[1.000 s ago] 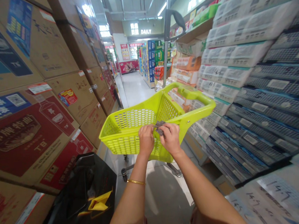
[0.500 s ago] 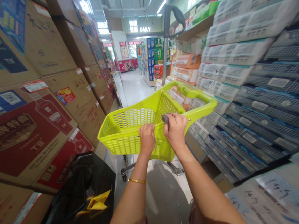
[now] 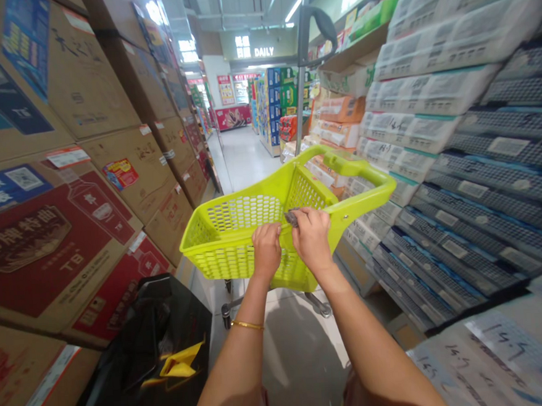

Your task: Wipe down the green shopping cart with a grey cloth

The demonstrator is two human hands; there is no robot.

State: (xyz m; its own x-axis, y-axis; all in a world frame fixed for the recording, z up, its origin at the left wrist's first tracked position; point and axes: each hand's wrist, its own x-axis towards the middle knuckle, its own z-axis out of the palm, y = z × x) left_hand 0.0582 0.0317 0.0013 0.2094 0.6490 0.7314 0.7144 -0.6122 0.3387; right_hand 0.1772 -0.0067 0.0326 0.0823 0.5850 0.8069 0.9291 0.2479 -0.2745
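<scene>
A lime-green plastic shopping trolley (image 3: 235, 227) stands in the aisle right in front of me. Both my hands are raised over its near rim. My right hand (image 3: 311, 240) is closed, pinching a small dark grey crumpled thing (image 3: 292, 217) at its fingertips. My left hand (image 3: 265, 248) is curled beside it, fingertips touching the same dark thing. A gold bangle (image 3: 247, 324) sits on my left wrist. What the dark thing is, I cannot make out.
Stacked brown and red cartons (image 3: 59, 230) wall the left side. Packs of tissue rolls (image 3: 454, 171) fill the shelves on the right. A black bag with something yellow (image 3: 156, 353) lies at the lower left. The tiled aisle (image 3: 244, 155) runs ahead to more shelves.
The right hand lifted to the right with the dark thing, then came back a little toward the left hand. The trolley barely moved.
</scene>
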